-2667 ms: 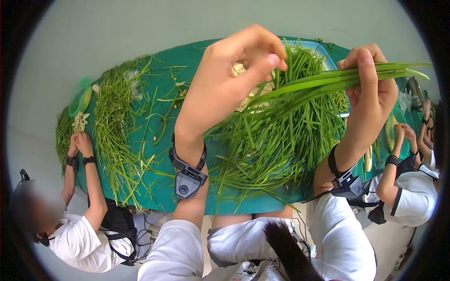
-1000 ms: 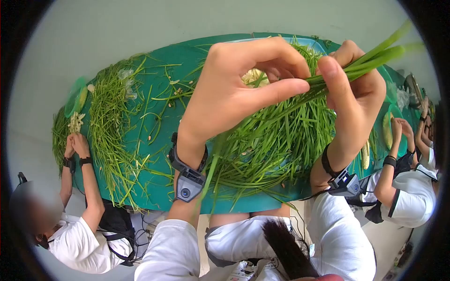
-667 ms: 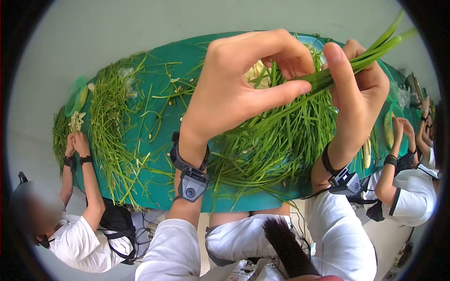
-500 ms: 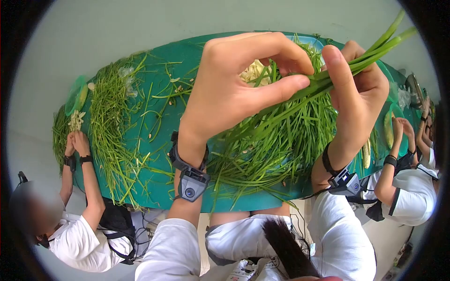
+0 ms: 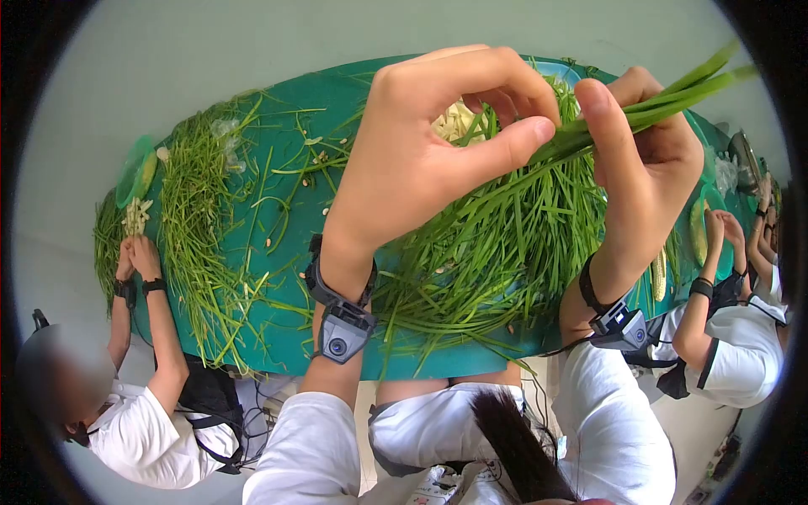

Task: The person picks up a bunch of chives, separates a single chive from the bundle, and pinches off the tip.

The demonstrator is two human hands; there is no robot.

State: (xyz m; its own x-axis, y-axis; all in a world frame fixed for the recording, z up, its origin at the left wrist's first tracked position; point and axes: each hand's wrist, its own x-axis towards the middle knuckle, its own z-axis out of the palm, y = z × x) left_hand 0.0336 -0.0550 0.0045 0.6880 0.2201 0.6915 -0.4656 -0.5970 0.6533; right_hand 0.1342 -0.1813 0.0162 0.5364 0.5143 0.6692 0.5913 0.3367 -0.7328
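My right hand (image 5: 644, 168) is closed around a small bunch of garlic chives (image 5: 690, 99), thumb on the near side. The stems stick out to the upper right. My left hand (image 5: 429, 160) pinches at the other side of the bunch, thumb and forefinger close together; its other fingers are curled and partly hidden. Beneath both hands lies a big loose pile of garlic chives (image 5: 513, 244) on the green table (image 5: 286, 227). Behind my left hand, pale pieces (image 5: 454, 124) show, partly covered. The rim of a light blue tray (image 5: 562, 72) appears at the back.
Another heap of green stalks (image 5: 198, 244) lies to the left, near a green basket (image 5: 135, 164) and a co-worker's hands (image 5: 139, 257). At right are a corn cob (image 5: 659, 276) and another person's hands (image 5: 725, 229). Scraps lie scattered across the table.
Both hands have risen slightly with the chives. My left thumb and forefinger have shifted up a little at the bunch. The piles look the same.
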